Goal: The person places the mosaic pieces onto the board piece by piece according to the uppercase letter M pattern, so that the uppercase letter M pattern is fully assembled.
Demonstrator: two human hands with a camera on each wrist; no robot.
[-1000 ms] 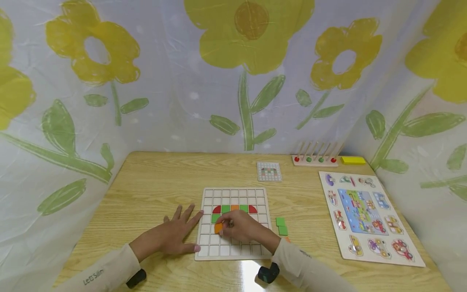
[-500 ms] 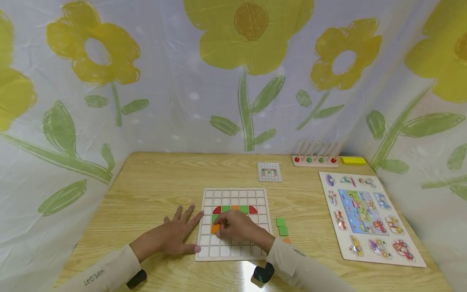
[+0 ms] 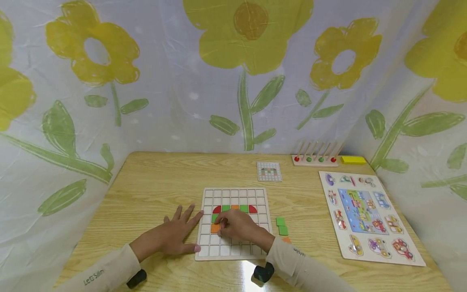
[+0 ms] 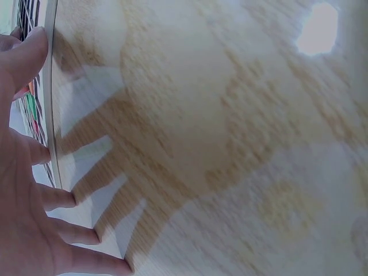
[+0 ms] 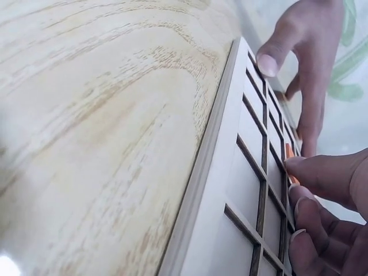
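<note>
A white grid board [image 3: 252, 193] lies on the table, bearing a row of red [image 3: 253, 209], green [image 3: 243, 209] and orange tiles, with another green tile [image 3: 213, 219] below. My right hand [image 3: 238, 225] pinches an orange square tile [image 3: 215, 228], which sits in a cell under that green one. In the right wrist view the thumb touches the edge of the orange tile [image 5: 289, 150]; the curled fingers stand close over the cells. My left hand [image 3: 173, 236] rests with spread fingers at the board's left side, its thumb and index finger on the rim. Part of the pattern is hidden by my right hand.
Right of the board lie two green tiles [image 3: 280, 222] and an orange piece [image 3: 287, 240]. A small pattern card [image 3: 269, 172] lies behind. Farther right are a vehicle puzzle [image 3: 365, 215], a peg stand [image 3: 315, 163] with beads and a yellow block [image 3: 352, 160].
My right hand has moved slightly left and brought the orange tile from a tilt to flat in its cell. The left hand has stayed in place.
</note>
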